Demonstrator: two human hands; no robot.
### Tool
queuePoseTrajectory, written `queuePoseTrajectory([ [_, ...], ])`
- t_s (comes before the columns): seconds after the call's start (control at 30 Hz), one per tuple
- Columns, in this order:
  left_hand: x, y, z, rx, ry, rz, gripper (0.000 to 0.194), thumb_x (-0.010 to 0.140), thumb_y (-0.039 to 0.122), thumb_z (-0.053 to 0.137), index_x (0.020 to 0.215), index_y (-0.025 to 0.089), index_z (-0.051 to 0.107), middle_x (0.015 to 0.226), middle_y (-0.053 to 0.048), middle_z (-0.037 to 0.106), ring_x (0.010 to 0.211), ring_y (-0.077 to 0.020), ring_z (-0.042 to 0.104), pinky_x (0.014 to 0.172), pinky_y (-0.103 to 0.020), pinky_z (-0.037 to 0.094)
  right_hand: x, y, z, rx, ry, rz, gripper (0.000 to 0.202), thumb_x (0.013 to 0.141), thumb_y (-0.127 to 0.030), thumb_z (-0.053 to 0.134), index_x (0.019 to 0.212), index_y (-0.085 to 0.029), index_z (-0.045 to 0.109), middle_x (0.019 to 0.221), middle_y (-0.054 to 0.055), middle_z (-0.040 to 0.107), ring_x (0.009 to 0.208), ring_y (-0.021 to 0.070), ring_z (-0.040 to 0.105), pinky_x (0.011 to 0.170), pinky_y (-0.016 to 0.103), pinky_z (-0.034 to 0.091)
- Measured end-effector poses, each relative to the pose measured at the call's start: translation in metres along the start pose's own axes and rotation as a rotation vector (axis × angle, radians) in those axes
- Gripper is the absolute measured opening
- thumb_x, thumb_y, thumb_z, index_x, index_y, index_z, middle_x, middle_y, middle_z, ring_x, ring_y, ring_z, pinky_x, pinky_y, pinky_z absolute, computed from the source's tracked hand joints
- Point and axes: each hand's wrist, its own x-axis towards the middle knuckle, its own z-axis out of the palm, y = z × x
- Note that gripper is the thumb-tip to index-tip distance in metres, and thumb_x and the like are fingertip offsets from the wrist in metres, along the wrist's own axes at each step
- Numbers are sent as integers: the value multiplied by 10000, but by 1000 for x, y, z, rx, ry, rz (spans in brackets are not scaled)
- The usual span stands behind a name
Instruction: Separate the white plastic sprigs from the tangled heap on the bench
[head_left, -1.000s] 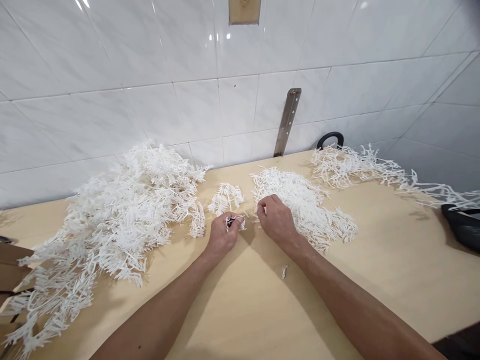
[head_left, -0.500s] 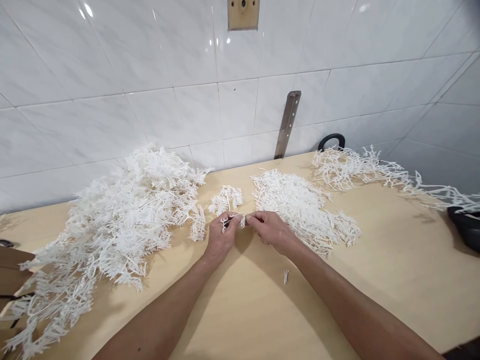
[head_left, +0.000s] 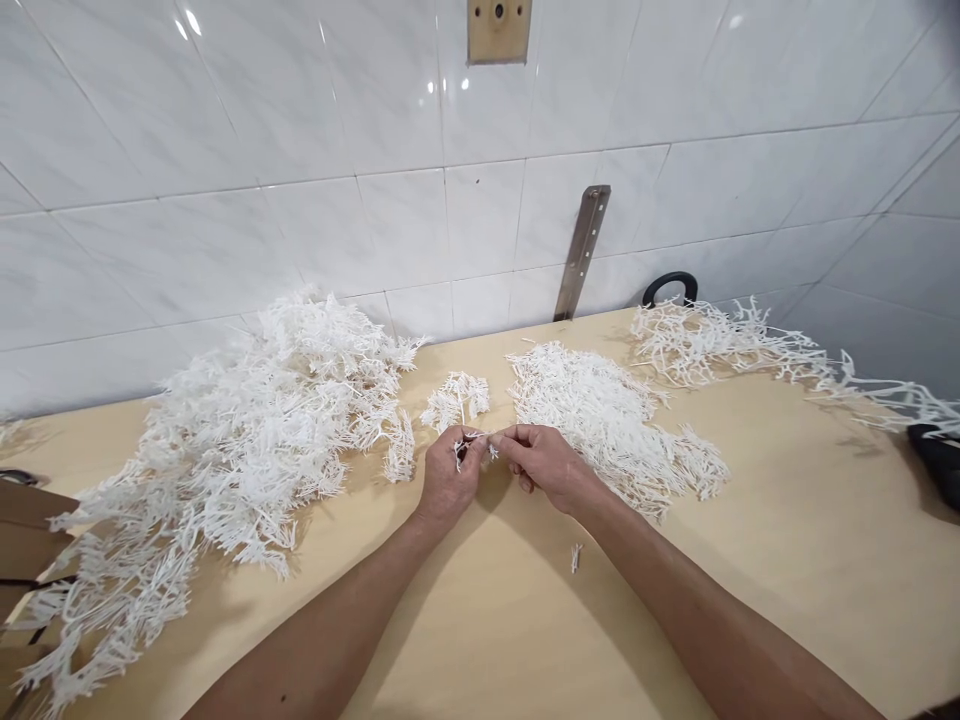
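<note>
Small white branching plastic-looking sprig (head_left: pixel 493 452): just above pale wood-look tabletop (head_left: pixel 465 620), long axis apparently left to right. Left hand (head_left: pixel 448 475): clamped on its left part. Right hand (head_left: pixel 541 465): pinched at its right end, nearer the loose white pile of short plastic-looking strands (head_left: pixel 585 400).

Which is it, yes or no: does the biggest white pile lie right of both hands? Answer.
No, the biggest white pile lies left of the left hand.
</note>
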Motion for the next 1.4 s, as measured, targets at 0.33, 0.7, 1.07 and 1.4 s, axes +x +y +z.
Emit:
queuePoseTrajectory([
  [0.33,0,0,0,80,12,6,244,889,377,570,785,177,666,676,-5,620,664,-146,555,652,-256,425,1,2,0,-75,25,-28,223,783,-394,656,783,-170,645,547,-66,502,374,63,418,359,194,358],
  [0.7,-1,-3,0,210,26,100,124,851,255,591,767,183,646,709,-28,643,693,-170,583,676,-284,436,-7,-7,9,-769,247,-354,188,854,-227,527,748,-187,678,766,46,710,708,183,636,661,290,463],
  [1.07,0,-5,-1,135,8,82,149,879,310,580,816,192,644,708,-17,620,726,-171,585,683,-276,436,-7,-13,0,-289,61,-46,175,847,-332,582,866,-188,679,574,-40,614,363,102,565,375,200,416],
  [1.4,0,-2,-1,148,0,66,155,873,315,570,798,191,625,684,-10,600,693,-164,559,674,-275,421,-9,-16,4,-310,100,-25,114,810,-282,604,804,-181,656,592,-32,619,372,105,558,369,212,418],
])
